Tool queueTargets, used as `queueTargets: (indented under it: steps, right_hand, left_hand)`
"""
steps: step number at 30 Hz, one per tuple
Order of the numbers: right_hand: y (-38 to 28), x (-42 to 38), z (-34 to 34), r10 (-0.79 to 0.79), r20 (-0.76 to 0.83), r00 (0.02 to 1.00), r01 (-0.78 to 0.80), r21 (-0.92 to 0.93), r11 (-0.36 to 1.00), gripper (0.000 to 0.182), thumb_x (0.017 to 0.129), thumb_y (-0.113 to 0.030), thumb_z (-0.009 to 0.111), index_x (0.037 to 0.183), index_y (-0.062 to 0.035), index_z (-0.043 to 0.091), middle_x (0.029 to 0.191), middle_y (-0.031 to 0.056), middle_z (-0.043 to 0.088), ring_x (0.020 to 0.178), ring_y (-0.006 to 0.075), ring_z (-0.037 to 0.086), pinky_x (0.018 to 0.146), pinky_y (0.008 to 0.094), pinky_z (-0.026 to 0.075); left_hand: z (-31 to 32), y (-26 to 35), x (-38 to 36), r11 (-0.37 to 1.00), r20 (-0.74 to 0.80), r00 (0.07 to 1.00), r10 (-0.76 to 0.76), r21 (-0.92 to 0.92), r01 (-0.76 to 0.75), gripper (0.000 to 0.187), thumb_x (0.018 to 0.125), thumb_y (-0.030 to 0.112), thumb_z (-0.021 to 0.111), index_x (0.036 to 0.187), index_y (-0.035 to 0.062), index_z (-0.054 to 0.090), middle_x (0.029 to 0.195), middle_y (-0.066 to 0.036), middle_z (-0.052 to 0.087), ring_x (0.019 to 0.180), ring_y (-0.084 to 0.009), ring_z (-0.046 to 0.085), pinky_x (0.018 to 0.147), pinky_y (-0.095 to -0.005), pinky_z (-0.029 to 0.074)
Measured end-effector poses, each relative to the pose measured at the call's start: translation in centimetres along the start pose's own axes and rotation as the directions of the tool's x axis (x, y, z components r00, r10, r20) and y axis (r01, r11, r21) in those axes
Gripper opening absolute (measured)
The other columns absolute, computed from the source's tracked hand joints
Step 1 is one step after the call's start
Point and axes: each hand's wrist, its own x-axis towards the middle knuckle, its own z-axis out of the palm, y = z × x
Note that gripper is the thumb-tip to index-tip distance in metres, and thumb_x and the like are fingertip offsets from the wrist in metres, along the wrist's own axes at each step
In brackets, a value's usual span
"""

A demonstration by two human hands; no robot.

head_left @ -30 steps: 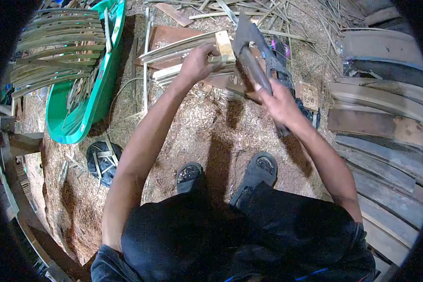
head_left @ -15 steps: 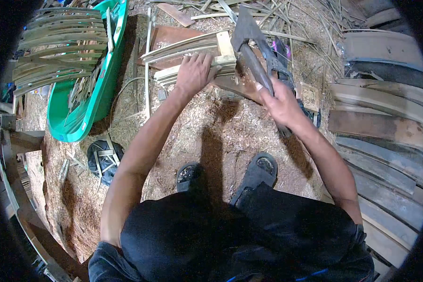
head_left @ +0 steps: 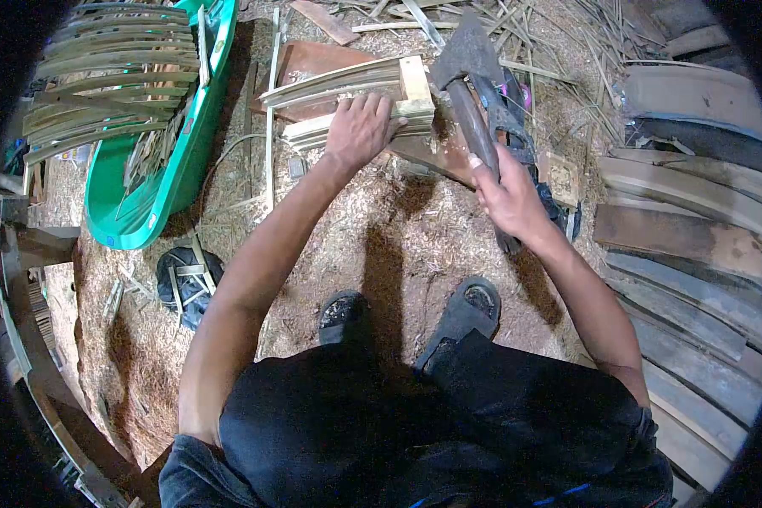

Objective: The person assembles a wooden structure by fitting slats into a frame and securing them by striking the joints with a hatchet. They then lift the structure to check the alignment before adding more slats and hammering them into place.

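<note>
My left hand (head_left: pixel 362 131) grips the near bar of a pale wooden frame (head_left: pixel 413 78), fingers over its top and thumb along the side. The frame has curved slats and a light block at its right end. In my right hand (head_left: pixel 510 193) is a hatchet (head_left: pixel 472 114), held by its dark handle. Its broad, pointed grey blade is raised up and away from me, to the right of the frame and apart from it. Beneath the frame lies a reddish-brown board (head_left: pixel 313 57).
A green tub (head_left: pixel 182 161) at the left holds wood scraps, with curved slats (head_left: pixel 114 80) stacked across it. Curved planks (head_left: pixel 686 182) are piled at the right. Thin offcuts (head_left: pixel 559 51) lie at the back. A black bag (head_left: pixel 186 284) and sawdust cover parts of the floor.
The frame, my left hand and the hatchet all appear slightly farther right. The hatchet's handle stands a little more upright in my right hand. Both grips stay the same.
</note>
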Motion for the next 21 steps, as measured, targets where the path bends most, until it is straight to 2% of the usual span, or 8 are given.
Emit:
queueTargets:
  steps: [2, 4, 8, 11, 13, 14, 18, 21]
  right_hand:
    - [0.3, 0.0, 0.0, -0.043, 0.036, 0.998, 0.045, -0.054, 0.998, 0.028, 0.1, -0.029, 0.051, 0.107, -0.0022, 0.053, 0.067, 0.0009, 0.052, 0.056, 0.0102, 0.052, 0.05, 0.0298, 0.044]
    - [1.0, 0.5, 0.0, 0.003, 0.088, 0.996, 0.008, -0.118, 0.993, 0.028, 0.1, -0.03, 0.05, 0.105, -0.0022, 0.053, 0.067, 0.0014, 0.051, 0.055, 0.0108, 0.051, 0.05, 0.03, 0.044]
    - [1.2, 0.3, 0.8, -0.007, 0.034, 0.999, 0.009, -0.054, 0.999, 0.029, 0.1, -0.031, 0.051, 0.101, -0.0026, 0.054, 0.068, 0.0019, 0.052, 0.055, 0.011, 0.051, 0.051, 0.0297, 0.043]
    - [2.1, 0.5, 1.0, -0.169, -0.016, 0.985, 0.164, -0.181, 0.97, 0.027, 0.1, -0.03, 0.051, 0.099, -0.0032, 0.053, 0.069, 0.0008, 0.052, 0.055, 0.0098, 0.05, 0.05, 0.0289, 0.042]
    - [1.7, 0.3, 0.7, 0.001, 0.078, 0.997, 0.006, -0.093, 0.996, 0.031, 0.099, -0.032, 0.051, 0.103, -0.0013, 0.054, 0.072, 0.0058, 0.056, 0.061, 0.0182, 0.056, 0.059, 0.0362, 0.047]
    - [1.4, 0.3, 0.6, 0.081, 0.128, 0.988, -0.075, -0.054, 0.996, 0.033, 0.098, -0.033, 0.051, 0.106, -0.0003, 0.055, 0.074, 0.0083, 0.058, 0.065, 0.0225, 0.058, 0.063, 0.0399, 0.049]
    - [1.7, -0.7, 2.4, 0.247, 0.044, 0.968, -0.248, 0.312, 0.917, 0.027, 0.102, -0.029, 0.047, 0.11, -0.0032, 0.051, 0.073, 0.0029, 0.055, 0.054, 0.0108, 0.053, 0.047, 0.0255, 0.046]
    - [3.8, -0.5, 1.4, 0.19, 0.208, 0.959, -0.263, 0.415, 0.871, 0.03, 0.103, -0.031, 0.045, 0.111, -0.0021, 0.047, 0.074, 0.0039, 0.057, 0.056, 0.0124, 0.055, 0.052, 0.0296, 0.048]
  left_hand:
    - [-0.1, 0.0, 0.0, 1.0, -0.021, 1.0, 0.002, 0.004, -0.002, 0.045, 0.097, 0.051, 0.044, 0.105, 0.0077, 0.054, 0.093, -0.008, 0.056, 0.091, -0.025, 0.056, 0.08, -0.0413, 0.043]
    - [-0.2, 0.1, 0.0, 1.0, -0.064, 0.998, 0.006, -0.001, -0.006, 0.045, 0.097, 0.05, 0.044, 0.105, 0.0077, 0.054, 0.094, -0.008, 0.056, 0.092, -0.025, 0.056, 0.08, -0.0413, 0.042]
    - [-1.2, 0.4, 0.2, 0.999, 0.092, 0.995, -0.032, -0.015, 0.034, 0.045, 0.098, 0.05, 0.043, 0.108, 0.0077, 0.054, 0.097, -0.009, 0.057, 0.095, -0.0251, 0.056, 0.085, -0.0421, 0.042]
    - [-1.5, 0.4, 0.2, 0.998, 0.144, 0.988, -0.058, -0.005, 0.06, 0.045, 0.098, 0.05, 0.043, 0.11, 0.0079, 0.054, 0.099, -0.009, 0.057, 0.097, -0.025, 0.056, 0.089, -0.0425, 0.041]
    - [-1.5, 0.5, 0.3, 0.998, 0.102, 0.993, -0.057, -0.009, 0.058, 0.046, 0.098, 0.051, 0.042, 0.111, 0.0081, 0.053, 0.098, -0.009, 0.057, 0.097, -0.025, 0.056, 0.092, -0.0427, 0.041]
    - [-1.6, 0.5, 0.4, 0.997, 0.169, 0.983, -0.073, -0.017, 0.077, 0.049, 0.098, 0.053, 0.04, 0.113, 0.008, 0.053, 0.101, -0.009, 0.058, 0.1, -0.0255, 0.057, 0.091, -0.0424, 0.043]
    - [-1.9, -0.3, 1.1, 0.994, 0.302, 0.952, -0.043, -0.085, 0.071, 0.056, 0.098, 0.057, 0.036, 0.114, 0.0059, 0.053, 0.11, -0.013, 0.061, 0.106, -0.0283, 0.06, 0.087, -0.0422, 0.049]
    - [-2.3, -1.1, 1.6, 0.992, 0.339, 0.94, -0.039, -0.098, 0.077, 0.059, 0.097, 0.059, 0.035, 0.113, 0.0051, 0.053, 0.112, -0.016, 0.062, 0.106, -0.0306, 0.062, 0.087, -0.0429, 0.05]
